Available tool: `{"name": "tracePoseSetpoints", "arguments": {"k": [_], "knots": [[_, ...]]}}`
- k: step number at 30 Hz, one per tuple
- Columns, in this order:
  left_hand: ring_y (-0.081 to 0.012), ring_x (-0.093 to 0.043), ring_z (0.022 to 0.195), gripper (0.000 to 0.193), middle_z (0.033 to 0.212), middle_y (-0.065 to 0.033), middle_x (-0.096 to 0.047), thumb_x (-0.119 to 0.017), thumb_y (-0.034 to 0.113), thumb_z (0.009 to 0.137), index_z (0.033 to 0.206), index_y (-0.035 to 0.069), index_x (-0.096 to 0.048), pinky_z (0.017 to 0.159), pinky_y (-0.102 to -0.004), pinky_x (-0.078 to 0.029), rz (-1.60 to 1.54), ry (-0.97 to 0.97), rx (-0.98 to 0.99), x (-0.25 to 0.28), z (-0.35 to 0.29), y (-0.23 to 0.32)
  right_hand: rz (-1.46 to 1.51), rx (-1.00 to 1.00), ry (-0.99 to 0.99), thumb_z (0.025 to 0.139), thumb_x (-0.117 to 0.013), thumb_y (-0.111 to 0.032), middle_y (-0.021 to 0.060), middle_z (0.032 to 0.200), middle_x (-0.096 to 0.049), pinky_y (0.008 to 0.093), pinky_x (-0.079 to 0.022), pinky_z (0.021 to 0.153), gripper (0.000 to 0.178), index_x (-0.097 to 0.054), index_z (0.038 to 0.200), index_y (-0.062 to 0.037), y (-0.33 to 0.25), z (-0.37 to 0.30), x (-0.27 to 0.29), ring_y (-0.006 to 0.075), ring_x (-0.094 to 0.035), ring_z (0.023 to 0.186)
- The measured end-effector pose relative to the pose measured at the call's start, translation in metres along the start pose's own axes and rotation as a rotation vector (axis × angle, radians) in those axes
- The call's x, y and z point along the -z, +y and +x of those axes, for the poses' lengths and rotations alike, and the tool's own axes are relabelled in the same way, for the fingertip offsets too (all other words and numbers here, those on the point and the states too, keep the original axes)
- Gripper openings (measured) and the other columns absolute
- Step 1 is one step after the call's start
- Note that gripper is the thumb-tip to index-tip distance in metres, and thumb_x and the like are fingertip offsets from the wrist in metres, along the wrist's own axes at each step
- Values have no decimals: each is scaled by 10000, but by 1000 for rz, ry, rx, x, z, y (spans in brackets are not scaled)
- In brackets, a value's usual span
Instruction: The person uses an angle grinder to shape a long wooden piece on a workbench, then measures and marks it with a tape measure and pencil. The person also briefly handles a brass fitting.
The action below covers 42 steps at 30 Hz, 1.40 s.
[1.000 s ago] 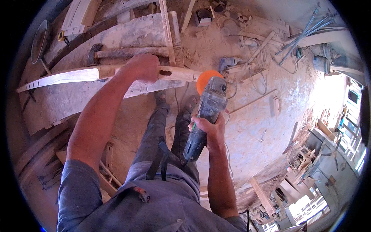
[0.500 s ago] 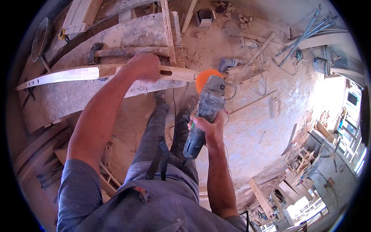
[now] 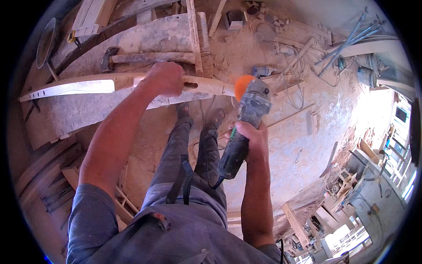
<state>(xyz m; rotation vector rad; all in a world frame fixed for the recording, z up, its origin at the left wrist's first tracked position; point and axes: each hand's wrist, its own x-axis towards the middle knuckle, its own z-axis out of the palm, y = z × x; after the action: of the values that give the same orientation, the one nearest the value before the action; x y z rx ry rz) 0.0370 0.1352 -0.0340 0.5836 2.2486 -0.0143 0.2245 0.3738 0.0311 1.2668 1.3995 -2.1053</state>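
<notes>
**Grinder [image 3: 251, 113] at the end of a curved timber [image 3: 125, 80]**

Take the clock from the middle of the worker's view, twelve at the top. The pale timber stretches from about one round to nine, bowed, with small holes near its far left end and a dark slot toward the right. At eleven the left hand [image 3: 165, 79] is closed round it, gripping it just beside that slot.

At three I see the right hand [image 3: 251, 134] wrapped round the dark grinder body, which slants from six up toward two. Its orange disc [image 3: 242, 87], at one, sits right against the timber's right end; whether they actually touch, I can't tell from here.

Beyond the left hand, also at eleven, a long-handled tool [image 3: 149, 57] with a dark head lies on the dusty bench [image 3: 140, 39]. A blue-grey power tool [image 3: 263, 70] rests on the floor [image 3: 285, 163] at one, and a bundle of bluish rods [image 3: 351, 42] leans out at two.
</notes>
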Motion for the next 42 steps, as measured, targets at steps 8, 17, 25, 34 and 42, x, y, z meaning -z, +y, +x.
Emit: {"name": "tracePoseSetpoints", "arguments": {"k": [8,17,25,34,42], "knots": [[-397,-742,947,232,940,-235,-756,-704,175,775,916,13,-792,869,-484,-593,5,123,-71,-4,-9,3,-20,17,-29,752,-774,-113,186,844,-693,430,-627,611,486,-550,1155,40,4,-15,-2,288,-718,673],[-402,-725,960,250,940,-202,-746,-751,126,717,960,67,-755,869,-499,-580,10,145,-24,-10,-13,9,-1,-18,-38,764,-754,-107,192,841,-683,423,-622,624,446,-557,1132,50,4,1,-9,285,-710,682],[-372,-697,1057,266,1031,-177,-731,-764,157,753,1008,86,-735,919,-498,-550,-7,154,-21,-25,-20,7,-32,0,-52,789,-736,-106,173,808,-675,430,-615,590,358,-570,1070,42,8,-19,-8,293,-701,620],[-374,-673,1078,243,1078,-144,-698,-729,101,748,988,73,-714,903,-510,-540,-46,333,-46,-54,-25,5,28,-49,-50,781,-746,-78,155,822,-675,409,-607,601,373,-574,1091,37,4,-9,-1,275,-707,652],[-341,-639,1201,339,1212,-133,-684,-752,137,766,1099,80,-725,989,-489,-531,1,223,-26,-44,-26,8,-25,-11,-64,774,-739,-83,166,826,-683,414,-608,599,399,-557,1112,26,15,-18,-9,283,-716,662]]}}
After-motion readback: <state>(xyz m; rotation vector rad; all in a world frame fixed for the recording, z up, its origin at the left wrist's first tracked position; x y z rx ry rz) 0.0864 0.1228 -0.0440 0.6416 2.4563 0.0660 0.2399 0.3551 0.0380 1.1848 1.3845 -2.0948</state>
